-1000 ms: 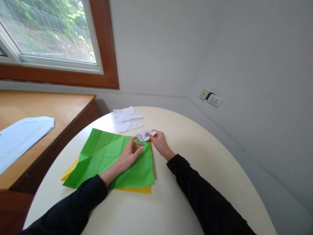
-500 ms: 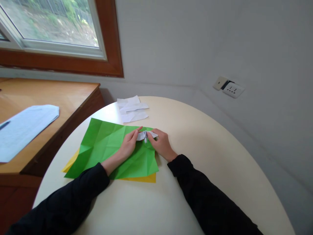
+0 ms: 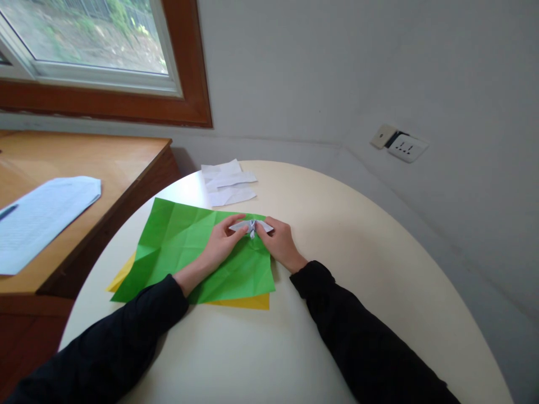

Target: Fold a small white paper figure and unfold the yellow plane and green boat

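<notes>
Between my two hands is a small white folded paper piece (image 3: pixel 252 226), with a pinched, twisted middle and a flat wing to each side. My left hand (image 3: pixel 223 238) is closed on its left wing, thumb on the near side. On the right, my right hand (image 3: pixel 280 238) pinches the other wing close to the middle. Both hands are over a creased green paper sheet (image 3: pixel 181 241), near its far right corner. A yellow sheet (image 3: pixel 252 302) lies under the green one, showing along the near edge and at the left corner.
White paper strips (image 3: pixel 229 185) lie near the far edge of the round cream table (image 3: pixel 357 252). To the left stands a wooden desk (image 3: pixel 122 157) with a written paper (image 3: pixel 54 213) and a pen (image 3: pixel 8 211). A wall socket (image 3: pixel 407 147) is at the right.
My left thumb has shifted onto the near side of the white paper, and more of its left wing shows. The right hand still grips the other wing. The view has tilted slightly.
</notes>
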Demonstrator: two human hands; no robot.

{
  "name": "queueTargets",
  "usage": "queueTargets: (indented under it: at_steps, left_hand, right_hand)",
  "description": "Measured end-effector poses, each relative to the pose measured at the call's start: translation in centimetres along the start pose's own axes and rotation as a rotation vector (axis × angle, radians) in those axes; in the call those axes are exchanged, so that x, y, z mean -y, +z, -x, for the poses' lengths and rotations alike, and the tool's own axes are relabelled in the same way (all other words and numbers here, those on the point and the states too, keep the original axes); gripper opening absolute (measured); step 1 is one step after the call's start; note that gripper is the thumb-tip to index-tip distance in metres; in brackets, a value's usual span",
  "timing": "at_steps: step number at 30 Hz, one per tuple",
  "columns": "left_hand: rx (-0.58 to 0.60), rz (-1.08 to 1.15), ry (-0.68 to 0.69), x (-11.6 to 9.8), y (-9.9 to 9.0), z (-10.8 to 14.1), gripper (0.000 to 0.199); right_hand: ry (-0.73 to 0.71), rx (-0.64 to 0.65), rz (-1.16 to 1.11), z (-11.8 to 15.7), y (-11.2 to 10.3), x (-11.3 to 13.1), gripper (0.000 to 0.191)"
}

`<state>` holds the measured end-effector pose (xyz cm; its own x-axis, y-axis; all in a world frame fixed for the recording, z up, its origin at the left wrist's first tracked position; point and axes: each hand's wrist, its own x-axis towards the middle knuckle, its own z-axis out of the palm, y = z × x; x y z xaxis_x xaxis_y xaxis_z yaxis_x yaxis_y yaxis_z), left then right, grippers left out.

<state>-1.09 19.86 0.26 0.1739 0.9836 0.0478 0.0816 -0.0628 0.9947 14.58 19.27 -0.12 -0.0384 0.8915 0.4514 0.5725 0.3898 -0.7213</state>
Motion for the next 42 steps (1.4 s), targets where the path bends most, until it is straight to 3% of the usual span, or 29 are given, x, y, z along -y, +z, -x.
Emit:
queueTargets:
  at_steps: [5, 12, 19, 34, 40, 42]
  left_hand:
    - [0.080, 0.027, -0.030, -0.6, 0.0, 0.3, 0.058]
    - [0.125, 0.103, 0.027, -0.6, 0.0, 0.3, 0.056]
    - [0.118, 0.131, 0.017, -1.0, 0.0, 0.2, 0.060]
    - [-0.044, 0.462, -0.145, 0.7, 0.2, -0.8, 0.051]
    - [-0.073, 0.446, -0.128, 0.7, 0.3, -0.8, 0.046]
    - [-0.088, 0.438, -0.127, 0.8, 0.3, -0.8, 0.045]
  right_hand:
    - [-0.039, 0.021, -0.044, 0.0, 0.0, 0.1, 0.025]
    - [-0.110, 0.112, -0.070, 0.2, 0.0, 0.0, 0.006]
    - [-0.220, 0.174, -0.109, 0.3, 0.0, -0.2, 0.021]
    - [-0.276, 0.142, -0.037, 0.2, 0.4, -0.8, 0.024]
    - [-0.303, 0.007, 0.015, 0.2, 0.2, -0.4, 0.014]
    - [-0.301, -0.025, 0.021, 0.2, 0.2, -0.3, 0.018]
